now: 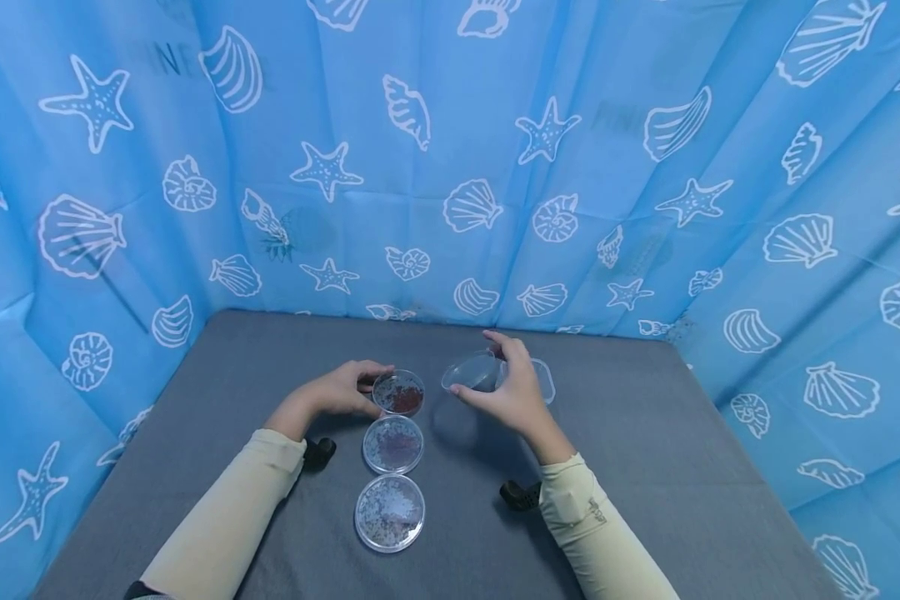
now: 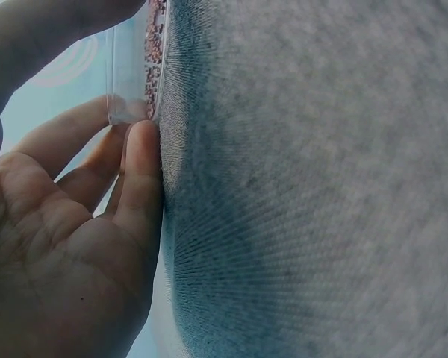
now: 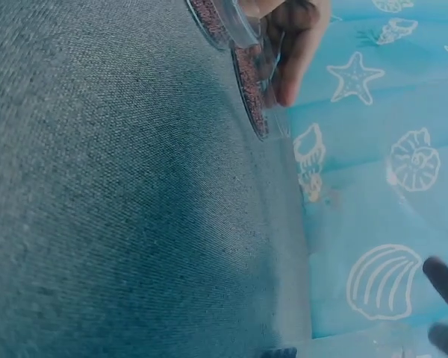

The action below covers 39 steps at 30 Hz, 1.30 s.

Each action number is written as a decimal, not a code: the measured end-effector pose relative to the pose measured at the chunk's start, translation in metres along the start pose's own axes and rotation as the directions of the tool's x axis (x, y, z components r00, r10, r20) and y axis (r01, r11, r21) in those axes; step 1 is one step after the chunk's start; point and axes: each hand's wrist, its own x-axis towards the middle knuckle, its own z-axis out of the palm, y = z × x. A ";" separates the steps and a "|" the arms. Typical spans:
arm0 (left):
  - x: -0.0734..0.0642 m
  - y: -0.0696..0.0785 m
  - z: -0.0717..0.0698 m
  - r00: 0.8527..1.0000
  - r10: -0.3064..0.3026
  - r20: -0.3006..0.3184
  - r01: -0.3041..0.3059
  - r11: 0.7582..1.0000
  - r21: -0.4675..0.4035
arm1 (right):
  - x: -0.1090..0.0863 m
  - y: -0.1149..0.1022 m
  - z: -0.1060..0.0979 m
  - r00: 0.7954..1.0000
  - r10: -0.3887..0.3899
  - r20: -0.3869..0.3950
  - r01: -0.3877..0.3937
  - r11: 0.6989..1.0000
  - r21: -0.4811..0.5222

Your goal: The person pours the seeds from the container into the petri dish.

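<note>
Three clear round petri dishes stand in a row on the grey cloth. The far petri dish (image 1: 401, 393) is uncovered at its top and holds small reddish-brown grains. My left hand (image 1: 341, 390) grips its side between thumb and fingers; in the left wrist view the fingertips touch the wall of the dish (image 2: 154, 67). The middle dish (image 1: 392, 444) and the near dish (image 1: 389, 512) look misted on top. Off to the right, my right hand (image 1: 516, 392) holds a clear round lid (image 1: 468, 373) tilted above the cloth, thumb and fingers on opposite edges.
Behind the right hand lies a clear plastic box or lid with rounded corners (image 1: 546, 381), partly hidden. The grey cloth (image 1: 607, 500) covers the table. A blue curtain with white shells (image 1: 450, 208) hangs along the back and sides. Dark wrist cameras sit under both wrists.
</note>
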 end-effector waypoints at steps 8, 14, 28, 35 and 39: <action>-0.001 0.001 0.000 1.000 -0.002 -0.005 0.002 1.000 0.008 | -0.002 0.002 0.000 0.999 0.048 -0.018 -0.042 0.974 0.223; -0.001 -0.001 0.000 1.000 -0.015 -0.010 0.015 1.000 0.010 | -0.004 0.001 0.001 0.999 0.039 -0.014 -0.034 0.969 0.244; -0.002 -0.001 0.000 1.000 -0.020 -0.002 0.020 1.000 -0.003 | -0.006 0.004 0.003 0.999 -0.029 -0.021 0.034 0.967 0.254; -0.001 -0.002 0.001 0.999 -0.032 -0.004 0.032 0.999 0.006 | -0.008 0.007 0.006 0.997 -0.059 0.051 0.049 0.982 0.185; -0.001 -0.001 0.001 0.999 -0.038 -0.012 0.038 0.999 0.018 | -0.007 0.007 0.010 0.989 -0.074 0.126 0.056 0.989 0.136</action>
